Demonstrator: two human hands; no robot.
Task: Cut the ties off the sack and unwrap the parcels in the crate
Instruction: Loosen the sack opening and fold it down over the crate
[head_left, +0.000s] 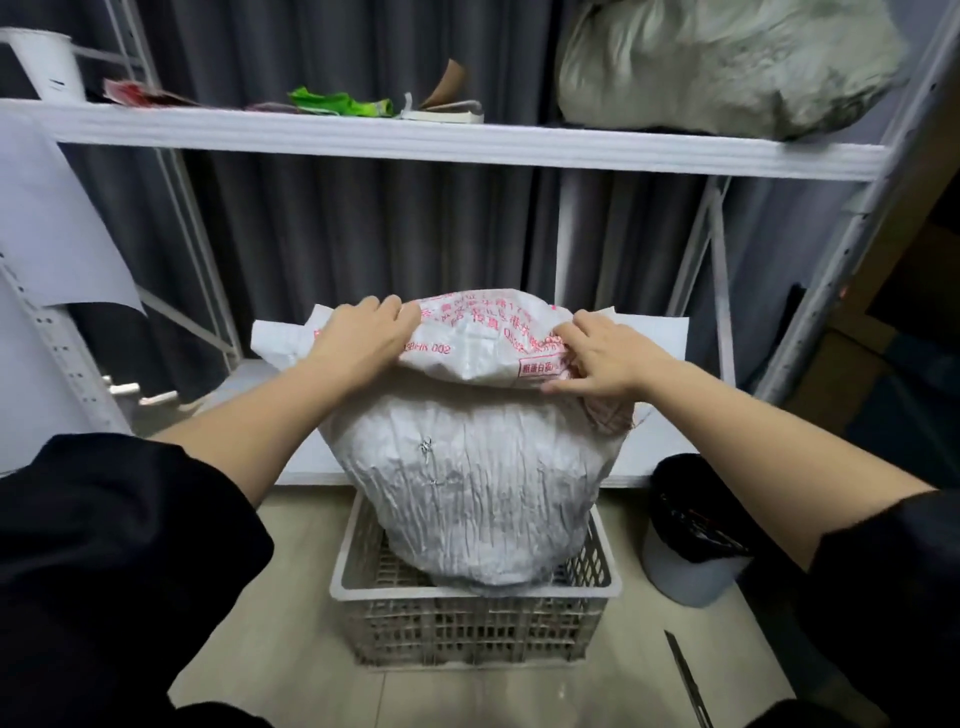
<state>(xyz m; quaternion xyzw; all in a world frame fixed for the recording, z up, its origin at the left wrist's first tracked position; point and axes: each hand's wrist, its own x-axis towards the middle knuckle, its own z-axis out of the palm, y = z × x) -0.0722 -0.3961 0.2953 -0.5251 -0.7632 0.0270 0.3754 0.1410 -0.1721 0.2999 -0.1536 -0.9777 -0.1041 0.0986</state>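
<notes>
A bulging white woven sack (478, 483) with red print near its top stands in a pale slatted plastic crate (467, 618) on the floor. My left hand (363, 338) lies over the sack's folded top at its left side, fingers gripping the fabric. My right hand (597, 353) pinches the folded top at its right side. A small thread tie (427, 447) shows on the sack's front. The sack hides whatever is in the crate. A knife (688, 680) lies on the floor at the lower right.
A white metal shelf rack surrounds the crate; its upper board (467, 140) carries a second large sack (727, 67), a green wrapper and paper scraps. A bin lined with a black bag (691, 535) stands right of the crate. Grey curtains hang behind.
</notes>
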